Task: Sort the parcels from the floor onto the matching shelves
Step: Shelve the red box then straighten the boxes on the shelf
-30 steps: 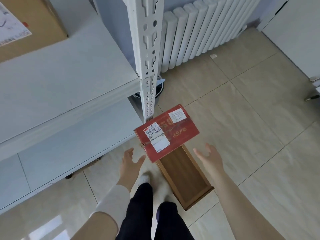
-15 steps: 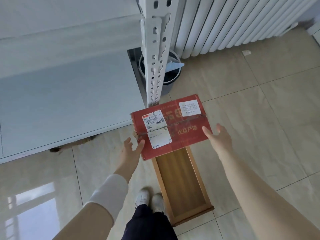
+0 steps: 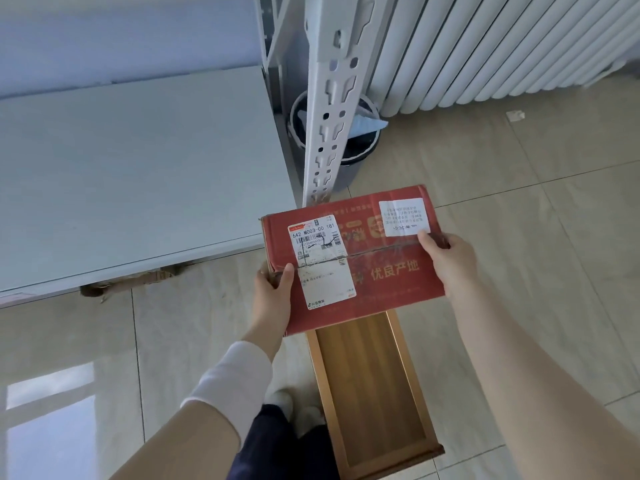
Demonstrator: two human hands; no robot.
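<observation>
- Pale tiled floor in a room with a white radiator along the far wall; a white shelf fills the left of the view, and its slotted post stands at its right front corner.
- The parcel, a red carton with a white label, lies low in front of the post, its far edge just beside the post's foot; it covers the far end of a wooden tray on the floor; whether it rests on the tray or is already clear of it I cannot tell.
- Its long axis runs side to side across the view, tilted a little, with one hand at each short end.
- The left hand grips the left end, thumb on top by the label, fingers out of sight below; the right hand grips the right end, thumb on top, fingers wrapped round the edge; both are equally near.
- The shelf lies to the left of the parcel and beyond it, so the carry likely goes up and leftward, swinging clear of the post.
- Containers: the tray is open, and only bare wood shows in the part in view; a dark bucket behind the post holds something pale blue, partly hidden.
</observation>
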